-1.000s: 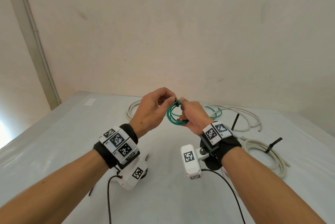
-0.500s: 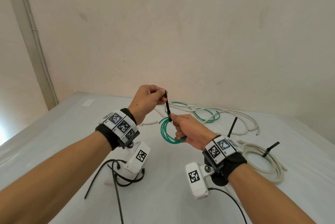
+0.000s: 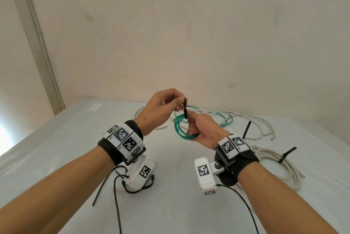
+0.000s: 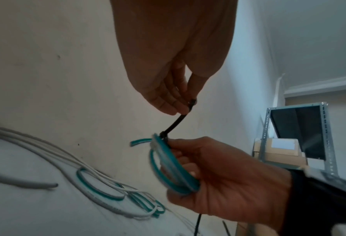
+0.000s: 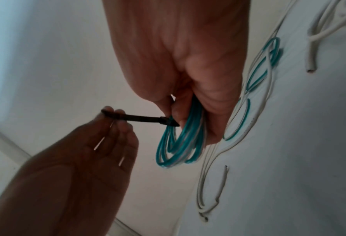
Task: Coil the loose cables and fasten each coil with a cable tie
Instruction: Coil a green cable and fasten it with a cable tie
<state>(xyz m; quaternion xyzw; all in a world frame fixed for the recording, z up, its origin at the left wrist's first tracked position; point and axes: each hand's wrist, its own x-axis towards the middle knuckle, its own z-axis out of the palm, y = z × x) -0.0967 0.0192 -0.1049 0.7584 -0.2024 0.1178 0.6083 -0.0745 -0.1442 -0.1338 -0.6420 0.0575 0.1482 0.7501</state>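
Pointing upward, cable tie (image 3: 185,108) tail, green coil (image 3: 183,129)

Metal shelving (image 4: 301,135) holding perhaps a carton (image 4: 279,151)

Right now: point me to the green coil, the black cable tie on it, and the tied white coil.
green coil (image 3: 186,135), head view, lower arc of the loops below the right hand.
black cable tie (image 3: 185,107), head view, middle of the upright tail.
tied white coil (image 3: 291,172), head view, outer strands.
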